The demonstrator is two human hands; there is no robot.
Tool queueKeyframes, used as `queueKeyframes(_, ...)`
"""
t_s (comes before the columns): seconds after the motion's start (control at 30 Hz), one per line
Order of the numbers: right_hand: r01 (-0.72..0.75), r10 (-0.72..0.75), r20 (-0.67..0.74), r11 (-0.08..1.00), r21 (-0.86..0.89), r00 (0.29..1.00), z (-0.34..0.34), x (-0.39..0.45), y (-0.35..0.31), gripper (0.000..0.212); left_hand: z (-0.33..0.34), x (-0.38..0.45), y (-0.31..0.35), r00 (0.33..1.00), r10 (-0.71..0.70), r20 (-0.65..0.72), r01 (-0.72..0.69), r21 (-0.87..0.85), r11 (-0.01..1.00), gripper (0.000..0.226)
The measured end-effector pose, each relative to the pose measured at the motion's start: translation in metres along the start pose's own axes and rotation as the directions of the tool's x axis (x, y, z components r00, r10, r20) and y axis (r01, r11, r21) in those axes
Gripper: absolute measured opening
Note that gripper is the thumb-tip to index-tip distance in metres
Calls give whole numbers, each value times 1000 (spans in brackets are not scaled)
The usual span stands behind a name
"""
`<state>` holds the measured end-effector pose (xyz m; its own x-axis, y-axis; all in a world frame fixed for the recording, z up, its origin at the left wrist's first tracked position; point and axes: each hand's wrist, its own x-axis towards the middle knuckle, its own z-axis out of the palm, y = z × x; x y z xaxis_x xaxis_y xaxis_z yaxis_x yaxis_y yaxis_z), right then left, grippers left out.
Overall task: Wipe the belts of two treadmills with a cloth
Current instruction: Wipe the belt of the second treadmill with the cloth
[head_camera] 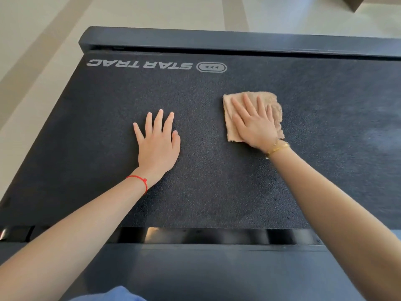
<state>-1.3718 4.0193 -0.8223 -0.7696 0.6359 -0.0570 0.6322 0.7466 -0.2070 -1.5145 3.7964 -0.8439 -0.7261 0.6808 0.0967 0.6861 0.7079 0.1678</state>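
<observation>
Both hands lay flat on the treadmill belt. The left hand was spread with straight fingers, palm down on bare belt left of centre, bracing and holding nothing. The right hand pressed the tan cloth down with straight, slightly splayed fingers, right of centre and toward the far half of the belt.

One likely fault from here: weight on the left palm could roll the belt underfoot if it ran free, sliding both hands off line. Another was that the cloth, pinned only by a flat hand, could bunch or slip out on the rough texture, leaving streaks unwiped. A pale hazy patch at the right edge looked as though it might be missed.

The belt's long axis appeared to run left to right across the view, its end by the Star Trac logo at the far left. The cloth lay roughly square, its frayed edges slightly skewed to the belt.
</observation>
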Motion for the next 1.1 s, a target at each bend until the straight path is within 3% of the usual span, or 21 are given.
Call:
queueKeyframes(0.07, -12, 12, -6, 1000, -16, 1000, 5, -2, -14, 52, -1, 0, 1, 1000, -1, 3, 1, -1, 1000, 56)
queueKeyframes(0.27, 331, -327, 53, 940, -85, 944, 14, -111, -36, 53, -5, 4, 7, 1000, 5, 6, -4, -22, 1000, 55)
queueKeyframes(0.37, 420, -415, 80, 905, -62, 906, 13, -161, -25, 53, -7, 12, 19, 999, 5, 34, -3, -58, 998, 54)
queueKeyframes(0.53, 287, -284, 69, 957, -33, 956, 1, -165, 23, 53, -8, 23, 33, 998, 30, 56, -25, -84, 996, 55)
queueKeyframes(0.73, -18, 19, 37, 1000, -17, 999, -11, -61, 29, 52, -1, 30, 42, 996, 72, 59, -68, -68, 995, 55)
queueKeyframes(0.93, 311, -304, 88, 947, -84, 948, 4, -102, -9, 53, -2, 41, 49, 997, 59, 48, -53, -115, 992, 54)
queueKeyframes(1.1, 380, -376, 79, 923, -54, 923, 1, -135, 15, 52, 0, 54, 59, 996, 77, 45, -70, -133, 989, 54)
